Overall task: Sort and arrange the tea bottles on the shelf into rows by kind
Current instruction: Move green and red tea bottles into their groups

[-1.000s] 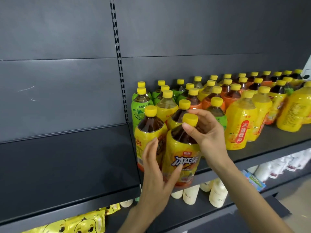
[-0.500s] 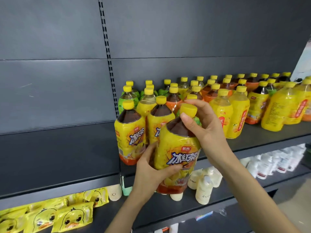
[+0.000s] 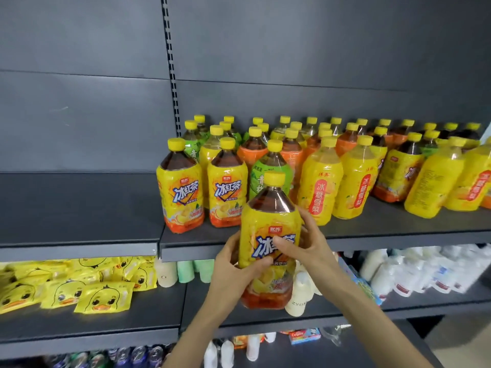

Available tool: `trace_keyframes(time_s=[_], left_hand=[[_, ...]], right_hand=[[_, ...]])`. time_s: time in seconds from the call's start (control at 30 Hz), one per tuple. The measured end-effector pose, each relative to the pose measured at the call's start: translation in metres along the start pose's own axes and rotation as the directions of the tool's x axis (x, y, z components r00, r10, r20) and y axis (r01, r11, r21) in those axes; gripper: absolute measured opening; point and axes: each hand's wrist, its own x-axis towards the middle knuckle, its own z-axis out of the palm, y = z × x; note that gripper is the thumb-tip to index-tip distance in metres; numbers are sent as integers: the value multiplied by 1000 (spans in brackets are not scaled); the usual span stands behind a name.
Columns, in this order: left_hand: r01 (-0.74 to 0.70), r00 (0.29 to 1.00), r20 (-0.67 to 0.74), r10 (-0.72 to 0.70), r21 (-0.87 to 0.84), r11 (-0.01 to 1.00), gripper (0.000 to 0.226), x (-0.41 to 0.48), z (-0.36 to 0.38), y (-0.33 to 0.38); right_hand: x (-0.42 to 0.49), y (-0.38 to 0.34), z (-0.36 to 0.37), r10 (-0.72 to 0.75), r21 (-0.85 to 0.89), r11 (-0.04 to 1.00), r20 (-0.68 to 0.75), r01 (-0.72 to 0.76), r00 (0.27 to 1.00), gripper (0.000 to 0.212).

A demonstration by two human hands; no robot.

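Note:
I hold one iced black tea bottle (image 3: 268,227), yellow label and yellow cap, in the air in front of the shelf edge. My left hand (image 3: 233,272) grips its lower left side. My right hand (image 3: 305,248) wraps its right side with the thumb across the label. On the shelf (image 3: 372,229) two bottles of the same kind (image 3: 180,187) (image 3: 227,184) stand side by side at the front left. Behind and to the right stand green tea (image 3: 271,171), orange-labelled and yellow pear drink bottles (image 3: 320,181), mixed together.
The left shelf section (image 3: 79,208) at the same height is bare. Below it lie yellow duck packets (image 3: 79,288). White bottles and pouches (image 3: 425,272) fill the lower right shelf. Cans line the bottom shelf.
The held bottle has come off the shelf toward me and lower. My right hand slid from its cap down to the label; the view pulled back.

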Motion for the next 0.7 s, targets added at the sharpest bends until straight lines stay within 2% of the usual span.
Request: trace_keyframes(time_s=[0.07,0.13,0.2,0.23,0.3,0.37,0.4,0.43,0.53,0.6,0.7], left_hand=[[8,998,61,-10,41,999,64,-1,-1,0],[-8,987,162,-17,151,988,68,2,-7,5],[-86,976,216,26,272,959,50,9,-17,15],[-138,981,171,91,295,946,41,13,-24,19],[-216,958,-101,269,366,905,47,27,-46,26],[-217,826,-361,433,505,836,69,45,-73,29],[-181,772,-423,475,570,802,81,55,-85,29],[-133,755,-446,482,615,777,92,66,-97,27],[-21,817,-448,363,607,795,117,97,-118,28],[-38,879,-389,277,521,853,124,112,-129,29],[-37,958,-264,114,280,959,109,120,-140,25]], right_hand=[[-2,4,0,9,37,999,-44,-8,999,74],[-3,5,0,12,47,999,-75,-8,997,82],[-4,3,-2,8,50,999,-99,-3,995,83],[-4,2,-3,6,56,998,-111,0,994,81],[-4,1,-7,7,53,999,-140,0,990,78],[-4,0,-11,7,14,1000,-176,-4,984,76],[-4,-1,-12,2,-15,1000,-192,-5,981,77],[-3,-2,-13,-5,-43,999,-207,-4,978,79],[-2,-4,-17,-28,-103,995,-240,4,970,78],[-2,-4,-20,-39,-117,993,-256,9,966,73],[-4,0,-26,-52,-125,992,-285,17,957,75]])
